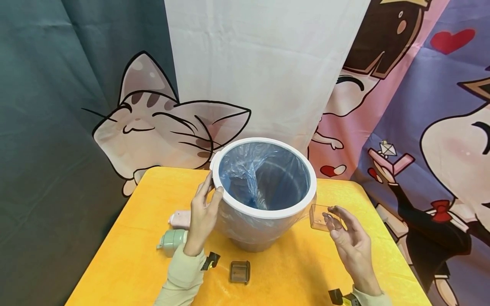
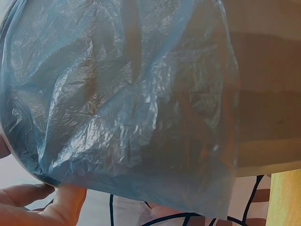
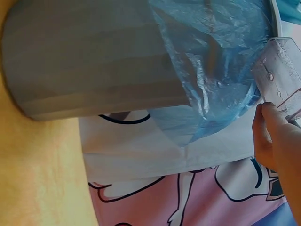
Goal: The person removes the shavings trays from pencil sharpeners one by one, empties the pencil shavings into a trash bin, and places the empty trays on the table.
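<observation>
A trash bin (image 1: 268, 213) with a white rim stands mid-table, lined with a thin blue plastic bag (image 2: 117, 103) folded over its outside. My left hand (image 1: 203, 216) grips the bin's rim at the left, thumb near the front and fingers along the outer side. To the right of the bin, my right hand (image 1: 352, 246) pinches a small clear plastic box (image 1: 319, 216) between thumb and fingers. In the right wrist view the box (image 3: 277, 70) overlaps the bin's rim, and small drops or marks show on its wall.
A small dark see-through box (image 1: 239, 273) sits on the yellow tablecloth (image 1: 291, 272) in front of the bin. Left of my left wrist lie a green bottle-like thing (image 1: 174, 242) and a pale pink one (image 1: 180, 219). A cartoon-printed curtain (image 1: 260, 76) hangs behind the table.
</observation>
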A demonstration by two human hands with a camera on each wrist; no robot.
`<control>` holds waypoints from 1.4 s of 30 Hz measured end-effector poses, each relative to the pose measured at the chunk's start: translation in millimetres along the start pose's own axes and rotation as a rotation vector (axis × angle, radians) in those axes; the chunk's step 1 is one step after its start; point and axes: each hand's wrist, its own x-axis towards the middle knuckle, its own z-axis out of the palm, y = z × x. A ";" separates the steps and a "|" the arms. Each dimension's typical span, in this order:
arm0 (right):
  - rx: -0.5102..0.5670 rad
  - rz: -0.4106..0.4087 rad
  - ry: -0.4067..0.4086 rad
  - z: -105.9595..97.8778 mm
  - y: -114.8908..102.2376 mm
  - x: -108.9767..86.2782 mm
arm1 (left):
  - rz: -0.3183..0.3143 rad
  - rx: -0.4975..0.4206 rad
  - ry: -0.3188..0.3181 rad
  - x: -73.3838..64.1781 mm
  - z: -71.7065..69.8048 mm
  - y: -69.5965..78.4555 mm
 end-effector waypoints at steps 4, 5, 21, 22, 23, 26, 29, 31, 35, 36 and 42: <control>-0.001 0.016 0.007 0.2 3.5 -5.0 | -0.001 0.000 0.002 0.1 0.1 0.2; -0.010 0.023 0.011 0.5 4.2 -6.2 | -0.004 0.001 0.003 0.1 0.1 0.3; 0.029 0.089 -0.005 -0.7 24.6 -31.3 | -0.007 0.002 -0.002 0.1 -0.2 0.3; 0.029 0.091 -0.002 -0.7 25.9 -32.9 | -0.009 0.004 -0.001 0.1 -0.2 0.4; 0.035 0.094 0.002 -0.7 27.3 -34.8 | -0.012 0.005 -0.002 0.1 -0.2 0.5; 0.030 0.105 0.010 -0.6 32.2 -40.6 | -0.015 0.006 -0.001 -0.1 -0.2 1.1; 0.029 0.128 0.020 0.0 36.8 -47.9 | -0.014 0.013 -0.001 -0.4 -0.3 1.5; 0.033 0.140 0.022 0.5 39.6 -52.6 | -0.014 0.016 -0.001 -0.4 -0.4 1.5; 0.040 0.164 0.026 1.3 44.5 -59.7 | -0.015 0.011 -0.002 -0.2 -0.5 1.0; 0.036 0.171 0.026 1.5 45.7 -61.1 | -0.015 0.011 -0.002 -0.2 -0.5 1.0; -0.009 0.215 0.008 2.7 53.3 -67.1 | -0.004 0.016 -0.001 -0.6 -0.5 2.1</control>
